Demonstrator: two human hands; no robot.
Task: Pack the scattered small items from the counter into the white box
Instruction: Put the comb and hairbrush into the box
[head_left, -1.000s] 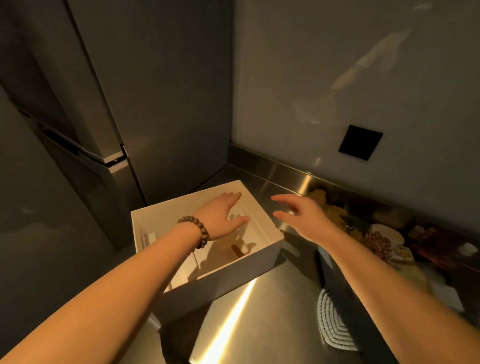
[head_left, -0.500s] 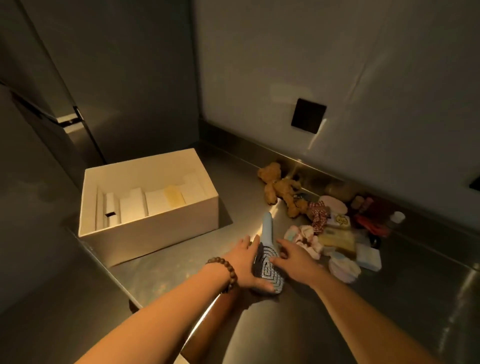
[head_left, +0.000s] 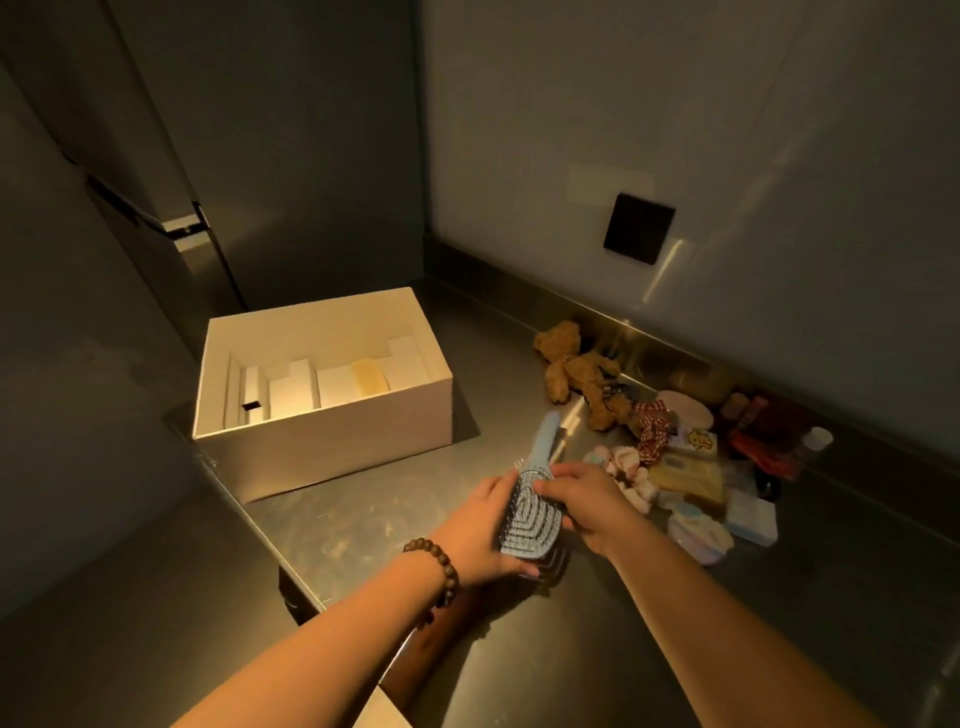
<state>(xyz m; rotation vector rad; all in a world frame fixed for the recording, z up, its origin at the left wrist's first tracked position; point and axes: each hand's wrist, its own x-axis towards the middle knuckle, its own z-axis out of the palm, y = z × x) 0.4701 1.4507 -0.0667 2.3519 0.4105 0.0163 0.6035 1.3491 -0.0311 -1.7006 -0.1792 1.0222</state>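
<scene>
While both hands grip it, the blue hairbrush (head_left: 530, 512) sits tilted just off the steel counter (head_left: 363, 525), near and right of the white box (head_left: 332, 447).

Left hand (head_left: 480, 530), beaded bracelet (head_left: 434, 564) at its wrist, cups the brush head from below; right hand (head_left: 584, 499) curls over its top edge. Right lie scrunchies (head_left: 626, 467), soap bars (head_left: 685, 480), and a teddy bear (head_left: 576, 371) against the far wall. Cardboard dividers (head_left: 311, 389) stand inside the box.

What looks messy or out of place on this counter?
The heap of small items by the back wall: a teddy bear on its side, scrunchies, soaps. The white box looks tidy. Both hands hold a blue hairbrush, tilted.
</scene>
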